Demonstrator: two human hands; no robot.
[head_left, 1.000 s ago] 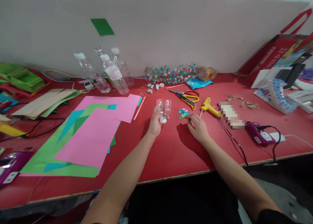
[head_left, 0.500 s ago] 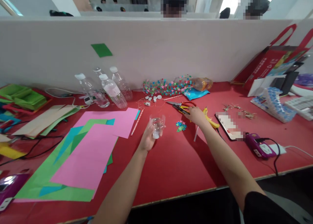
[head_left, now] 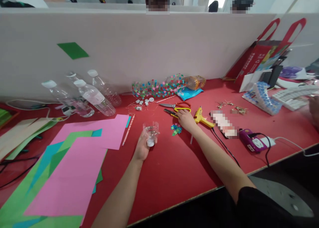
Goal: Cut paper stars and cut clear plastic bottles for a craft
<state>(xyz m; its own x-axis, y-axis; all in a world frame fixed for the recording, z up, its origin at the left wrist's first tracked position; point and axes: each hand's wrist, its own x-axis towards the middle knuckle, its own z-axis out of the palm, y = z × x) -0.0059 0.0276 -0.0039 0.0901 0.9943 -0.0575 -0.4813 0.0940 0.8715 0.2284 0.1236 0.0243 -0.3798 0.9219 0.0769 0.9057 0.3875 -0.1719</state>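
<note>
My left hand (head_left: 142, 145) is closed around the cut-off top of a clear plastic bottle (head_left: 152, 130), its white cap pointing down and its cut rim up. My right hand (head_left: 186, 121) reaches forward on the red table, fingers curled over the handle end of dark-bladed scissors (head_left: 169, 112) with yellow on the handles. Just beyond lies a second pair of scissors (head_left: 167, 105) with grey blades and red handles. A small heap of coloured paper stars (head_left: 176, 129) lies between my hands. Right of my right hand is a yellow glue gun (head_left: 203, 119) with a black cord.
Clear bottles (head_left: 97, 96) stand by the partition (head_left: 149, 45). Bottles covered in stars (head_left: 157, 87) lie along it. Pink paper sheets (head_left: 67, 174) cover the left side. A phone (head_left: 224, 125), a purple power block (head_left: 253, 141) and a red bag (head_left: 259, 60) are to the right.
The view has swung to the right. My right hand has shifted a little left over the scissors, uncovering the glue gun. My left hand still holds the bottle top.
</note>
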